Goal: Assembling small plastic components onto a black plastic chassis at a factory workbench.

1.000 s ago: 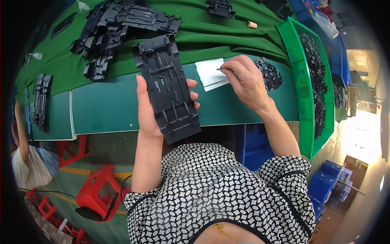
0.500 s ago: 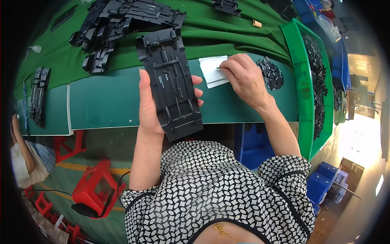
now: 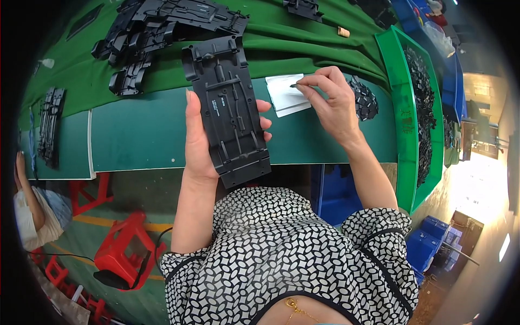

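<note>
My left hand is closed round a black plastic toy car chassis, thumb along its left edge and fingertips showing at its right. The chassis is tilted up above the table's front edge, its moulded ribs facing me. To the right, my right hand pinches a tiny dark piece between thumb and forefinger. That piece is over a white paper pad lying on the table. Just beyond the right hand lies a pile of small black plastic pieces, partly hidden by the hand.
More black chassis are heaped on the green cloth at the back left. A long green crate of small black parts stands at the right. Red stools stand on the floor, and another person's arm shows far left.
My right hand has lifted slightly and shifted a little right over the pad, the tiny piece still pinched. The left hand and chassis have barely moved.
</note>
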Motion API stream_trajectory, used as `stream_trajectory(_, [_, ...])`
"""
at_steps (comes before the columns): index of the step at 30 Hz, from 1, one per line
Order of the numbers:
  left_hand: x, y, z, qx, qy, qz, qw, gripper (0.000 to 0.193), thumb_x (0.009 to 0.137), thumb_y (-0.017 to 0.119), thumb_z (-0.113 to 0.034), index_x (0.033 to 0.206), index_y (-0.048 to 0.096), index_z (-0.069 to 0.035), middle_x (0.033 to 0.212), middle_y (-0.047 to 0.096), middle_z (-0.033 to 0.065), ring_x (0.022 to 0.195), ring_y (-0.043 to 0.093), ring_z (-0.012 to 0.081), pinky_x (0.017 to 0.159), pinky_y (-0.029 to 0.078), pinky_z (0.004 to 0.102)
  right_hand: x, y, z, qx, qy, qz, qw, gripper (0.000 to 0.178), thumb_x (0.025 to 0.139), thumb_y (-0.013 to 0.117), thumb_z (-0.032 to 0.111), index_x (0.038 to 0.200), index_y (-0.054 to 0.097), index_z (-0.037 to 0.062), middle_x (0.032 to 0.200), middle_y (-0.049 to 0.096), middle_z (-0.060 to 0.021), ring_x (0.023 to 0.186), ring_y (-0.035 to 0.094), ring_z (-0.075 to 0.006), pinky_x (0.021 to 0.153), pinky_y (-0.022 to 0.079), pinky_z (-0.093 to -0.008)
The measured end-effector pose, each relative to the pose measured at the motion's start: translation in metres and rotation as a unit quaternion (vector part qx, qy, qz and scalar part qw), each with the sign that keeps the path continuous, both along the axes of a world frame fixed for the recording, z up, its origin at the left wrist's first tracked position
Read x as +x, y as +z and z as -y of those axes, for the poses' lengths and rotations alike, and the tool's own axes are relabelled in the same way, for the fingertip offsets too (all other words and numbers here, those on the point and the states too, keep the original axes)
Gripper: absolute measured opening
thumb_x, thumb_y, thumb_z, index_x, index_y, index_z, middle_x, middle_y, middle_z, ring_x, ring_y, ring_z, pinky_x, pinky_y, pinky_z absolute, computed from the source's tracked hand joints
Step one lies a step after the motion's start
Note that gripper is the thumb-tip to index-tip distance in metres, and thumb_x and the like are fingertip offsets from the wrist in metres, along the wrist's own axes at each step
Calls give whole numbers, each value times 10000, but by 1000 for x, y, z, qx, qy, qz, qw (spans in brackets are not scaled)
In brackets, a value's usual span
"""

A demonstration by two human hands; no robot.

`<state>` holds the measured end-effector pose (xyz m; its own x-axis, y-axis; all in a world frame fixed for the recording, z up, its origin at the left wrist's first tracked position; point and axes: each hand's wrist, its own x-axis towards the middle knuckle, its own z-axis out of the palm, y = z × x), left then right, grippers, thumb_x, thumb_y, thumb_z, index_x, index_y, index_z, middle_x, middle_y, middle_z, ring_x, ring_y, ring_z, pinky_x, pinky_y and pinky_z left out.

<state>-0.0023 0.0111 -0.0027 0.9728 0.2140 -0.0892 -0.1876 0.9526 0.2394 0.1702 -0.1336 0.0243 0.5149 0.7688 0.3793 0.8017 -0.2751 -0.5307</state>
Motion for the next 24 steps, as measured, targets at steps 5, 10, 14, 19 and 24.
stream_trajectory(5, [-1, -1, 0, -10, -3, 24, 1000, 835, 866, 248, -696, 1259, 428, 18, 1118, 556, 245, 898, 626, 297, 736, 555, 421, -1, -11, 1, 7, -66, -66, 996, 125, 726, 720, 114, 843, 694, 83, 805, 477, -45, 819, 474, -209, 694, 408, -310])
stream_trajectory(10, [-1, -3, -1, -7, 0, 19, 1000, 836, 867, 248, -694, 1255, 428, 24, 1110, 558, 245, 887, 629, 295, 732, 556, 419, 1, -19, 1, 8, -76, -71, 995, 136, 717, 733, 137, 844, 707, 97, 819, 470, -42, 831, 467, -210, 711, 398, -316])
stream_trajectory(14, [0, -1, 0, 1, 4, 4, 1000, 838, 867, 249, -694, 1249, 431, 29, 1105, 560, 247, 879, 632, 294, 723, 560, 417, 1, -23, 1, -3, -87, -54, 995, 138, 710, 740, 159, 832, 712, 101, 819, 473, -39, 832, 464, -210, 734, 387, -327])
stream_trajectory(19, [0, -1, 0, 1, 4, 1, 1000, 835, 868, 248, -693, 1244, 435, 29, 1104, 560, 248, 878, 632, 293, 721, 560, 415, 1, -24, 1, -5, -90, -63, 994, 134, 712, 738, 163, 830, 713, 104, 814, 473, -35, 834, 464, -206, 749, 366, -326])
stream_trajectory(24, [0, -2, 0, 2, 3, 7, 1000, 838, 867, 247, -695, 1241, 439, 30, 1103, 561, 245, 876, 632, 291, 725, 559, 414, -1, -23, 2, 1, -90, -70, 993, 131, 714, 738, 163, 828, 713, 104, 812, 475, -28, 835, 465, -197, 761, 346, -326])
